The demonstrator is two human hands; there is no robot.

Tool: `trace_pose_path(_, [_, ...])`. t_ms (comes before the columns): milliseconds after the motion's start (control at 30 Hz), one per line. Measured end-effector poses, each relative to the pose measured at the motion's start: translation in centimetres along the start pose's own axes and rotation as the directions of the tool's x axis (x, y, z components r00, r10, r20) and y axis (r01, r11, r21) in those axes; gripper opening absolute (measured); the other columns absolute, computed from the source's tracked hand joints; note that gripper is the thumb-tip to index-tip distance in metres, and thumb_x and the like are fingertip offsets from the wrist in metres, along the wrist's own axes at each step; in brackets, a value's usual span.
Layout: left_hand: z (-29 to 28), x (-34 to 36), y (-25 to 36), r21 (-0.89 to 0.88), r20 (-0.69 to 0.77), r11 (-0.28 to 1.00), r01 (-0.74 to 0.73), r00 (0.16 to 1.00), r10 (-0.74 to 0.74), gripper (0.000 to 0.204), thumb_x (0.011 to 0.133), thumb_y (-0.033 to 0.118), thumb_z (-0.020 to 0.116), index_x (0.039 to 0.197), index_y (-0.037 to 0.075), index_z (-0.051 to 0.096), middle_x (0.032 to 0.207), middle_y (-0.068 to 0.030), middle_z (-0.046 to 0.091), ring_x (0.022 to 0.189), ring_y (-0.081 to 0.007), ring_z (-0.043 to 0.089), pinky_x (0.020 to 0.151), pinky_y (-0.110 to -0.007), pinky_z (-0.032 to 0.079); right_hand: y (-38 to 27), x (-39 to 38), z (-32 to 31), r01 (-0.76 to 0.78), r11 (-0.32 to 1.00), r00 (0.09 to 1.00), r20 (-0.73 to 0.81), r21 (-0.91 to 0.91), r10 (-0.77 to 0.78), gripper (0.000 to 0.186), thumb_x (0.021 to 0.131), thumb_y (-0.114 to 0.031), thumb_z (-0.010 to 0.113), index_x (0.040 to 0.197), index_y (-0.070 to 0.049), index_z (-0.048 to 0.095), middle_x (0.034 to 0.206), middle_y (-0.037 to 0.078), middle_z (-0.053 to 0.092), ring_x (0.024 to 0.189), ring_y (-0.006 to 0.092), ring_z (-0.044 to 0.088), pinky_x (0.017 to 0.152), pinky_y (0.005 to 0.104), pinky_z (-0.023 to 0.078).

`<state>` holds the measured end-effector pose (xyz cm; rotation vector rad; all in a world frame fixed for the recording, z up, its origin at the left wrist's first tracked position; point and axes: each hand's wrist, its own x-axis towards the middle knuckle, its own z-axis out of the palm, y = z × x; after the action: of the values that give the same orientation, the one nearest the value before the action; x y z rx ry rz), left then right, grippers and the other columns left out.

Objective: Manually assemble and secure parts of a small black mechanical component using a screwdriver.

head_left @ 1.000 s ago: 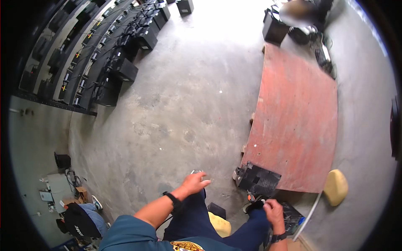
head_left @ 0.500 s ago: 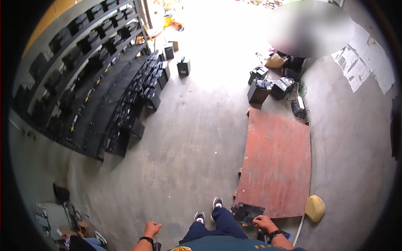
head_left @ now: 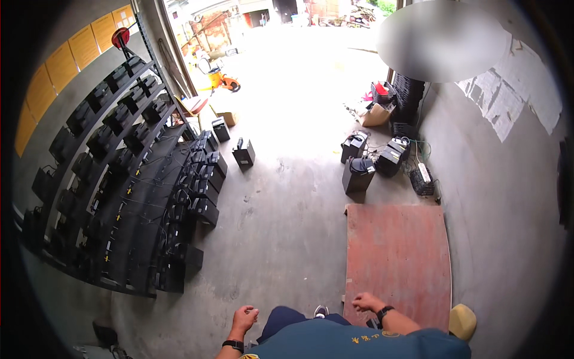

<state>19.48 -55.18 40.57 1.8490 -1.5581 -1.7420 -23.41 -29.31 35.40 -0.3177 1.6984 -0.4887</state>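
My left hand (head_left: 244,317) hangs in front of my body over the concrete floor, its fingers loosely curled in and nothing seen in them. On the other side, my right hand (head_left: 367,303) is also curled, with nothing visible in its grip. It appears above the near part of a reddish wooden board (head_left: 394,251), apparently not touching it. Both wrists wear dark bands. Below, one shoe (head_left: 321,311) shows past my dark trousers.
Left stands a black rack (head_left: 143,197) with dark devices, and black boxes (head_left: 206,210) line its side. A lone black box (head_left: 243,154) stands on the floor. Beyond the board are boxes with cables (head_left: 359,173) and a power strip (head_left: 424,172). A yellow block (head_left: 462,322) lies right.
The view has tilted up and shifted forward, so the rack, boxes and board sit lower. The black plate by the board's near edge has left view. Both hands have swung, staying empty.
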Motion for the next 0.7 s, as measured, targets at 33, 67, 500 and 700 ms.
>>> trace_pose_path(33, [-0.1,1.5,0.7,-0.061,-0.022,0.998,-0.024,0.999,0.023,0.042,0.084,0.016,0.076,0.115,-0.008,0.062,0.080,-0.0129,0.070,0.063,-0.0180,0.067,0.055,-0.031,0.055,-3.4,1.3,-1.2,-0.003,1.000,1.000,0.003,-0.003,0.003,0.030,0.091,-0.022,0.068,0.110,0.001,0.070,0.095,0.010,0.073,0.075,0.0170,0.070,0.063,0.0296,0.057])
trace_pose_path(67, [-0.5,2.9,0.8,-0.044,-0.032,0.999,0.004,0.999,-0.005,0.042,0.084,0.016,0.076,0.115,-0.008,0.062,0.080,-0.0129,0.070,0.063,-0.0180,0.067,0.055,-0.031,0.055,-6.8,2.7,-2.4,0.074,0.993,0.997,0.015,-0.096,-0.072,0.031,0.092,-0.023,0.067,0.112,0.001,0.070,0.094,0.010,0.073,0.075,0.0169,0.070,0.064,0.0294,0.057])
trace_pose_path(500, [-5.2,35.8,18.8,0.009,-0.031,0.965,0.264,0.964,-0.263,0.022,0.085,0.011,0.071,0.097,-0.005,0.064,0.070,-0.0120,0.066,0.055,-0.0205,0.063,0.047,-0.034,0.052,-31.4,16.1,-15.4,0.168,0.984,0.956,-0.255,0.063,-0.147,0.030,0.087,-0.023,0.068,0.105,0.001,0.073,0.088,0.010,0.074,0.073,0.0181,0.072,0.066,0.0314,0.058])
trace_pose_path(700, [-0.7,54.3,45.2,0.041,0.022,0.983,-0.177,0.984,0.176,0.025,0.087,0.012,0.070,0.104,-0.006,0.065,0.073,-0.0096,0.066,0.060,-0.0174,0.065,0.054,-0.032,0.054,-36.5,20.1,-20.4,0.071,0.980,0.963,-0.269,0.187,-0.019,0.024,0.092,-0.018,0.067,0.104,0.002,0.071,0.090,0.008,0.072,0.074,0.0150,0.069,0.061,0.0282,0.055])
